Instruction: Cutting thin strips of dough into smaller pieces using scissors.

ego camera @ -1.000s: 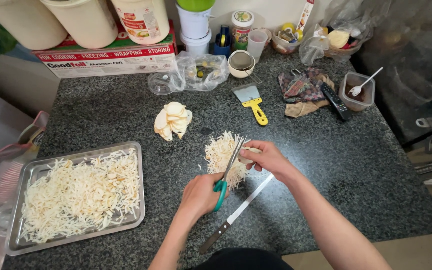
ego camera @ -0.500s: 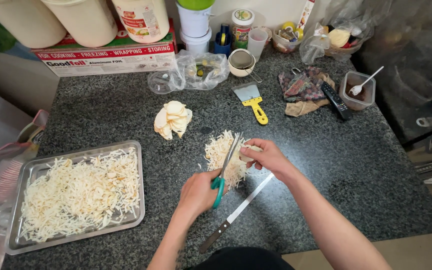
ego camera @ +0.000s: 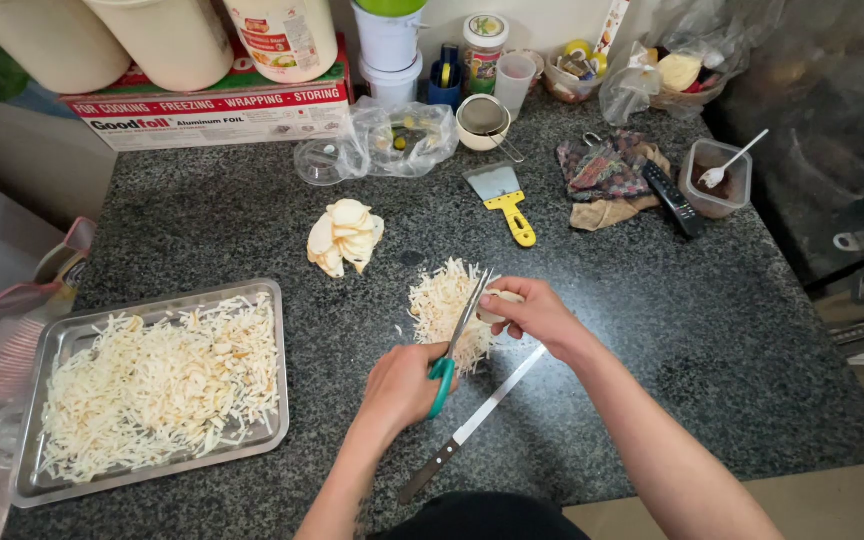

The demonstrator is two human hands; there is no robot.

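On the speckled dark granite counter (ego camera: pixel 252 230), centre front: left hand (ego camera: pixel 402 385) closed through the green loops of a pair of scissors (ego camera: pixel 460 335), blades angled up and away, nearly shut on a pale slice (ego camera: pixel 500 298). Right hand (ego camera: pixel 537 315) pinches that slice between thumb and fingertips, holding it directly over a small heap of cut shreds (ego camera: pixel 442 305), apparently so the strips drop onto the pile. Long kitchen knife (ego camera: pixel 472 425) lies flat beneath the right wrist, blade pointing up toward the heap, untouched by either hand. Stack of whole pale slices (ego camera: pixel 345 235) sits just beyond the heap, within reach, likely the stock to be cut. Metal baking tray (ego camera: pixel 277 420) at front left, well apart from the hands, holds a broad layer of the same shreds (ego camera: pixel 152 385). Yellow-handled scraper (ego camera: pixel 502 195) rests farther back, apart from the work. Back edge holds a clear plastic bag (ego camera: pixel 402 140), a small bowl with a strainer (ego camera: pixel 482 120), a long box of foil (ego camera: pixel 212 110), white tubs and jars. Right rear: folded cloth (ego camera: pixel 607 170), black remote (ego camera: pixel 674 198), and a plastic tub with a white spoon (ego camera: pixel 717 175).
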